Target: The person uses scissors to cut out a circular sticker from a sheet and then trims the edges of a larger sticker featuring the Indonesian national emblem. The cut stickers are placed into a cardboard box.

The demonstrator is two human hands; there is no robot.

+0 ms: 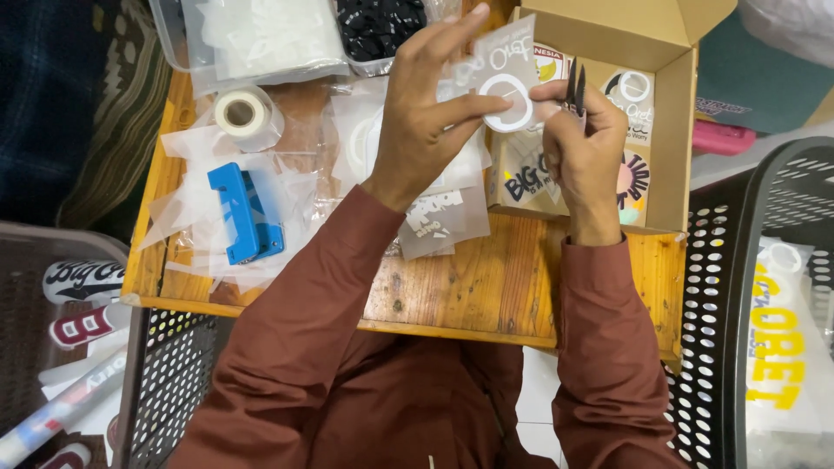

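My left hand (426,113) holds up a small clear plastic bag (499,65) with a white ring (508,102) at its mouth, thumb and fingers pinching the ring. My right hand (586,143) meets it from the right, touching the ring's edge while gripping black tweezers (575,85) that point upward. Both hands hover above a small wooden table (486,278), just left of an open cardboard box (647,113) filled with printed stickers.
A blue tape dispenser (246,213) and a white tape roll (240,113) lie among loose clear bags at the table's left. Clear tubs of white and black parts (382,30) stand at the back. Black perforated baskets flank the table, the right one (738,287) holding packed bags.
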